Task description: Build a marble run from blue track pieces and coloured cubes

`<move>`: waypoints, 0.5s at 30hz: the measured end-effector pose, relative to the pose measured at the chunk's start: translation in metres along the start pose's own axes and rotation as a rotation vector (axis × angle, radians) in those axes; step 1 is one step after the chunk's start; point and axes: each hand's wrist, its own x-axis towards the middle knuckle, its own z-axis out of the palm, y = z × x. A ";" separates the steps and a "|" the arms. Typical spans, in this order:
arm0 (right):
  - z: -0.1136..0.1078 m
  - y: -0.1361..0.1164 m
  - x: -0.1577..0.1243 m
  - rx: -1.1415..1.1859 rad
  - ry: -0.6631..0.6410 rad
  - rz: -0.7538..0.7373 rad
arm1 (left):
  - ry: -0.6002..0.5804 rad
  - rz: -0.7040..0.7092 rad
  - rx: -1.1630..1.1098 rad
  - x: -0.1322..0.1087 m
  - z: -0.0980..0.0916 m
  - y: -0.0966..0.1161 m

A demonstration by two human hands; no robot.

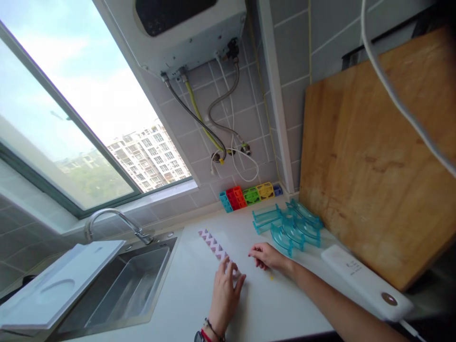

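A flat strip point(213, 243) with purple and white triangles lies slantwise on the white counter point(178, 289). My left hand point(227, 287) rests over its near end, fingers bent and thumb spread apart; the strip's end is partly hidden beneath the fingers. To the right of the strip, my right hand point(268, 256) is closed, with its fingertips pressed together low over the counter. Whether it pinches anything is too small to make out. A tiny yellow piece point(271, 277) is just below the right hand.
Translucent teal curved track pieces point(297, 228) lie behind my right hand. Coloured plastic blocks point(251, 195) line the wall. A white power strip-like device point(366, 280) and a wooden board point(370, 152) are on the right. At left is a sink point(131, 275) partly under a white panel point(64, 285).
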 end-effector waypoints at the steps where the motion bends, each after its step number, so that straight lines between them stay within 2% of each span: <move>1: 0.000 0.000 0.000 0.000 0.004 0.005 | 0.005 -0.003 -0.010 -0.004 -0.005 -0.007; 3: 0.001 0.000 0.000 0.000 0.010 0.015 | 0.007 0.000 -0.028 -0.012 -0.017 -0.028; 8: 0.002 0.001 0.001 0.002 0.013 0.023 | 0.070 -0.048 -0.024 -0.023 -0.049 -0.096; 11: 0.003 0.002 0.001 -0.003 0.009 0.013 | 0.096 -0.066 -0.021 -0.016 -0.064 -0.127; 15: 0.003 0.001 0.000 -0.015 -0.003 0.003 | 0.125 -0.106 0.001 0.002 -0.074 -0.151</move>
